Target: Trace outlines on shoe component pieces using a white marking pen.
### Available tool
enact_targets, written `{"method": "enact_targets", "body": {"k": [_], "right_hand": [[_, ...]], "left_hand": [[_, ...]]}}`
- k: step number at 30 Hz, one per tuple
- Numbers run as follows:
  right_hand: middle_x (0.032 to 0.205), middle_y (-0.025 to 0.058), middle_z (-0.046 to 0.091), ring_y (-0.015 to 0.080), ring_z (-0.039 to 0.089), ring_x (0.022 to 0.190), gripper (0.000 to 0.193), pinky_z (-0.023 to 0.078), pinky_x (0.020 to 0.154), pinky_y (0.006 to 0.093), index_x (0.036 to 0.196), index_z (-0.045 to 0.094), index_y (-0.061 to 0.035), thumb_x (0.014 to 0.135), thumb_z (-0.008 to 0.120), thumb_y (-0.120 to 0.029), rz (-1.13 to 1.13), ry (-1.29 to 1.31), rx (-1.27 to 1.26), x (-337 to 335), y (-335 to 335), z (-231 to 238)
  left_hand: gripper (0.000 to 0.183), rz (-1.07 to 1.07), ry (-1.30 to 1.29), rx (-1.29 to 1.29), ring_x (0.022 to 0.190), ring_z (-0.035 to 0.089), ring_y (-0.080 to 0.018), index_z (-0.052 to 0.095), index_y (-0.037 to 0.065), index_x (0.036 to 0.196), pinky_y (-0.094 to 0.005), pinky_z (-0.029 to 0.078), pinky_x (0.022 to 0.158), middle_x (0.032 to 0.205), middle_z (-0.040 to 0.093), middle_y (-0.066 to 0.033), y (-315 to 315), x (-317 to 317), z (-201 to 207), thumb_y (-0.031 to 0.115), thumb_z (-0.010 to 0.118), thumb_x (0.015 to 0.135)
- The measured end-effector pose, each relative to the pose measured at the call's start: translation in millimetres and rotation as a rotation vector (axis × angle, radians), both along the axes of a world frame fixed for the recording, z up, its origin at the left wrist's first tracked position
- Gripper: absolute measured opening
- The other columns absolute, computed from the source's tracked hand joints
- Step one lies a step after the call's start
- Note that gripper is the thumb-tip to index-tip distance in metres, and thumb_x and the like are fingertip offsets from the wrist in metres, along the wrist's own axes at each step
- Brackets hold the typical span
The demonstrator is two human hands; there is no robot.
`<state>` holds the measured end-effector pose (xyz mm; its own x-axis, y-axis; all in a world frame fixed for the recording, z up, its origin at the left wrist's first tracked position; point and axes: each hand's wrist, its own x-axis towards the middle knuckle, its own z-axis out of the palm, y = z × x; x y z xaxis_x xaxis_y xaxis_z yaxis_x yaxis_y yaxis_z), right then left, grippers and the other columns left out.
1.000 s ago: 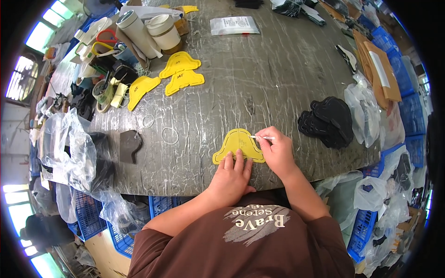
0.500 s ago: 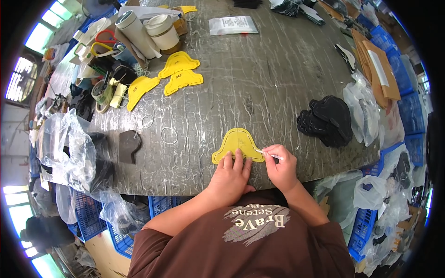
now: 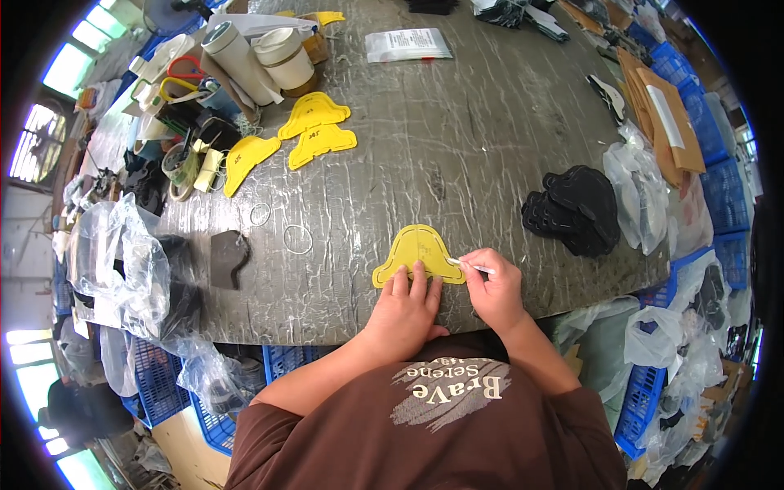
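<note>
A yellow bell-shaped template point(image 3: 419, 242) with slots along its edge lies on the table near my body. My left hand point(image 3: 406, 314) rests on its lower part, fingers stretched out flat and a little apart. In my right hand point(image 3: 496, 287) a slim white pen point(image 3: 485, 269) is pinched between thumb and fingers. The pen's tip meets the template's right side, by a slot there. Whether anything lies under the template I cannot tell.
More yellow templates point(image 3: 322, 145) lie at the far left, near white cups point(image 3: 285, 59) and scissors point(image 3: 181, 82). A dark curved piece point(image 3: 229, 260) sits to the left. Stacked black cut pieces point(image 3: 576, 211) and a clear plastic bag point(image 3: 637, 196) are at right. Blue crates point(image 3: 159, 380) stand below the table edge.
My right hand has shifted very slightly and the pen has tilted a little, its tip still at the template's right side. My left hand keeps its place.
</note>
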<state>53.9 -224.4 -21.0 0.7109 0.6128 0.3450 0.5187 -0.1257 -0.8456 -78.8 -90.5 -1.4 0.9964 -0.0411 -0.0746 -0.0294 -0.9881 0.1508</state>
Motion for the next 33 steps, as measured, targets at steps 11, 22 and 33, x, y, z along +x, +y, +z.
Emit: {"method": "enact_targets", "body": {"k": [11,22,33], "right_hand": [[0.085,0.015,0.066,0.0227,0.067,0.072,0.01,0.052,0.065,0.0307,0.086,0.053,-0.0003,0.087,0.062,0.004,-0.059,-0.052,-0.029,-9,-29,-2],[0.081,0.0148,0.063,0.0347,0.063,0.071,0.016,0.05,0.064,0.0402,0.086,0.051,-0.003,0.081,0.065,0.004,-0.028,-0.135,-0.069,-21,-22,7],[0.074,0.0142,0.056,0.0364,0.058,0.068,0.019,0.046,0.061,0.0446,0.083,0.048,-0.0038,0.08,0.064,0.005,-0.068,-0.202,-0.205,-16,-17,17]], "left_hand": [[0.081,-0.003,-0.004,0.018,0.116,0.05,-0.0454,0.053,0.002,0.134,-0.0492,0.047,0.095,0.134,0.048,-0.0292,0,0,0,0.058,0.065,0.076],[0.081,-0.012,-0.001,0.024,0.115,0.05,-0.0446,0.054,0.002,0.133,-0.0482,0.047,0.095,0.134,0.048,-0.0291,0,0,1,0.058,0.065,0.076],[0.023,-0.029,0.105,-0.526,0.091,0.064,-0.0296,0.068,0.002,0.096,-0.0384,0.051,0.08,0.099,0.064,-0.0154,77,57,-10,0.016,0.07,0.079]]}}
